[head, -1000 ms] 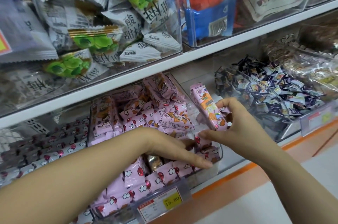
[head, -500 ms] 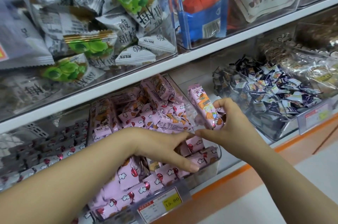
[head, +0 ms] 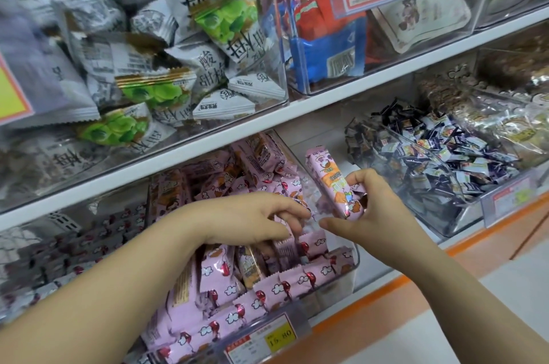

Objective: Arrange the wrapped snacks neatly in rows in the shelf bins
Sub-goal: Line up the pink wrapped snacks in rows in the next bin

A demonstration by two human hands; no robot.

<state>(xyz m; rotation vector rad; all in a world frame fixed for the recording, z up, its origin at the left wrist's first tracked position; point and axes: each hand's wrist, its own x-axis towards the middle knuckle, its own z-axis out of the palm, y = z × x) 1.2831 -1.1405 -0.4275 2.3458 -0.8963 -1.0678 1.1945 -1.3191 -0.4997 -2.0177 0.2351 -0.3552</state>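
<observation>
The right grip (head: 374, 215) is pinching one pink wrapped snack (head: 331, 181) between thumb and curled fingers, holding it tilted nearly upright just above the right rear part of the clear bin (head: 354, 270). The left grip (head: 258, 219) is sitting over the middle of the bin, its fingers curling down onto the pink packets (head: 267, 291) lying there; whether they are pinching one cannot be told. Packets at the bin's front are lying in a row, while those at its back are lying heaped. A yellow price tag (head: 279, 340) is hanging on the bin's front. Dark purple candies (head: 445, 161) are sitting right of the bin, green-and-white packs (head: 154, 93) above it.
</observation>
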